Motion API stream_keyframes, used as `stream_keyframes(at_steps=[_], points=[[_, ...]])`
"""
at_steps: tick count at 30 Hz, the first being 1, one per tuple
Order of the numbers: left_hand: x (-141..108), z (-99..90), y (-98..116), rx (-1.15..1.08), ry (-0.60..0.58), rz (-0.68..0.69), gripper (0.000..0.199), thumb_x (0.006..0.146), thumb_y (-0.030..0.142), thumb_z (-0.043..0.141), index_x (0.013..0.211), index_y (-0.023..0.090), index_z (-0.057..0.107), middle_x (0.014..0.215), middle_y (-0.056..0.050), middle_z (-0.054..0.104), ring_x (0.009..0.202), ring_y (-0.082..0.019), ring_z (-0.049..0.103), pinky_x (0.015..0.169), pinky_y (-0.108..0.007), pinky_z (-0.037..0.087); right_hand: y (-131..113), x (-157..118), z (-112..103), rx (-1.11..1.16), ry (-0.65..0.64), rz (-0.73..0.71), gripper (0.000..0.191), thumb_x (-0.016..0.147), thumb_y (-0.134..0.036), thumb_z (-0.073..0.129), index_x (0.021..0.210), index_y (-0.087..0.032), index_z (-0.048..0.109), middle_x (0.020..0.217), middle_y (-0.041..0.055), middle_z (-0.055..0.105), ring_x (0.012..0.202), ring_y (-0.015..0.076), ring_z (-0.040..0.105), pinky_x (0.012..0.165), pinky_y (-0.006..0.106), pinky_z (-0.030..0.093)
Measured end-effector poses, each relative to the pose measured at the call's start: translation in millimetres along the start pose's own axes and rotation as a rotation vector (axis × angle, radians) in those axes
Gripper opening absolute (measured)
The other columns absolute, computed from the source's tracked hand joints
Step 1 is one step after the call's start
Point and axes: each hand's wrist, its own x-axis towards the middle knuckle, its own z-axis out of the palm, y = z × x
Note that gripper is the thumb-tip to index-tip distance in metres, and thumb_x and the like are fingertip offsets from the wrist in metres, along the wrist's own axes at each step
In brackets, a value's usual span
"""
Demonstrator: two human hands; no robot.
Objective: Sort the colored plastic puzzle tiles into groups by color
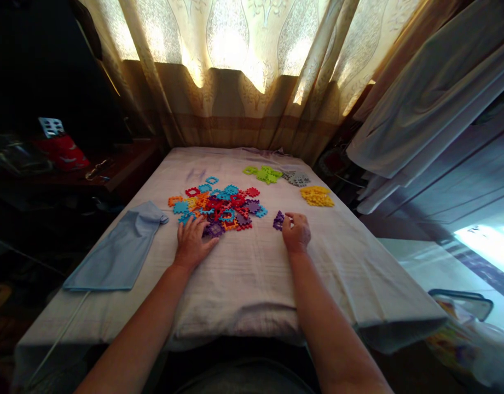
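A mixed heap of red, blue, orange and purple toothed pieces (222, 203) lies on the cloth-covered table (243, 279). My left hand (192, 242) rests at the heap's near left edge, fingers spread, beside a purple piece (215, 229). To the right of the heap, my right hand (296, 230) has its fingertips pinched at the side of a purple piece (278, 220). Farther back on the right are separate piles: green pieces (268, 174), grey pieces (296, 178) and yellow pieces (316, 196).
A folded light blue cloth (122, 249) lies on the table's left side. Patterned curtains (231, 98) hang behind the table. At the left stands a dark desk with a red patterned container (65, 152). Pale cloth (424, 87) hangs at the right.
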Motion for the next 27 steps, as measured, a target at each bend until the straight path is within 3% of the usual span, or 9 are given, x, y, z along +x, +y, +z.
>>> stream_keyframes(at_steps=[8,14,21,27], points=[[0,-4.9,4,-0.049,-0.040,0.200,0.053,0.082,0.047,0.064,0.129,0.023,0.057,0.141,-0.012,0.056,0.140,-0.033,0.040,0.116,-0.056,0.026,-54,-39,15,0.151,-0.329,-0.407,0.025,0.092,-0.031,0.050,0.085,-0.023,0.073,0.087,0.0058,0.072,0.085,0.0181,0.065,0.083,0.028,0.048],[0,-3.8,6,-0.077,-0.060,0.262,0.053,0.083,0.047,0.063,0.131,0.026,0.055,0.139,-0.009,0.059,0.141,-0.031,0.040,0.118,-0.055,0.025,-71,-55,19,0.206,-0.501,-0.500,0.016,0.088,-0.032,0.060,0.085,-0.026,0.075,0.089,0.0033,0.075,0.086,0.0174,0.067,0.081,0.027,0.049],[1,-1.1,12,-0.096,-0.057,0.271,0.053,0.084,0.045,0.062,0.133,0.025,0.054,0.139,-0.008,0.059,0.140,-0.030,0.041,0.119,-0.052,0.025,-68,-50,24,0.218,-0.528,-0.363,0.016,0.083,-0.031,0.059,0.078,-0.025,0.073,0.079,0.0005,0.074,0.071,0.0159,0.064,0.070,0.026,0.048],[4,-3.9,4,-0.076,0.024,0.093,0.045,0.084,0.038,0.058,0.126,0.023,0.058,0.139,-0.010,0.058,0.136,-0.031,0.045,0.115,-0.052,0.031,-32,-14,13,0.236,-0.269,-0.005,0.027,0.082,-0.040,0.053,0.076,-0.021,0.071,0.072,0.0023,0.072,0.067,0.0173,0.063,0.066,0.027,0.046]])
